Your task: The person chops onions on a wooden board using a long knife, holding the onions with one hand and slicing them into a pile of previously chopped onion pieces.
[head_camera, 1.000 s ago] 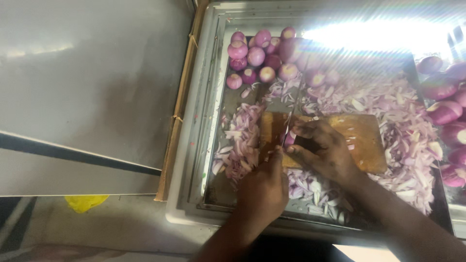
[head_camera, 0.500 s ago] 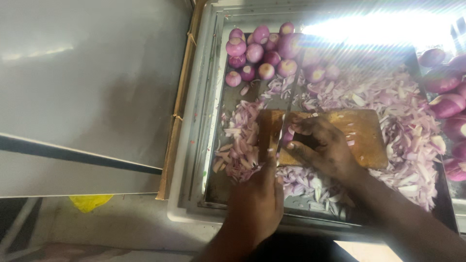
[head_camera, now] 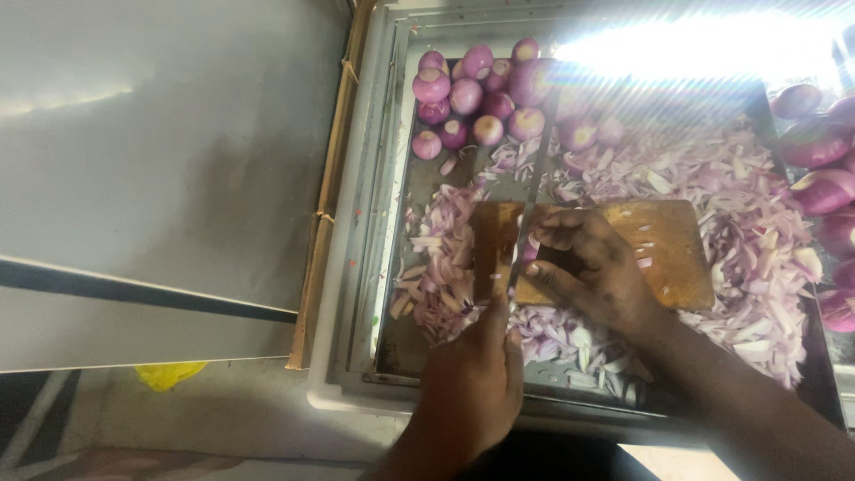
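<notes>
Wide steel tray heaped with pale purple sliced onion; brown wooden chopping board in the middle. Left hand clamped around thin steel knife. Right hand curled, pinning small purple onion piece on the board.

Left hand fisted in a grip; right hand curled, fingers down.

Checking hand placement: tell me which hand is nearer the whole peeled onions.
Right. The right hand rests on the cutting board just below the whole peeled onions; the left hand sits nearer the tray's front rim.
</notes>
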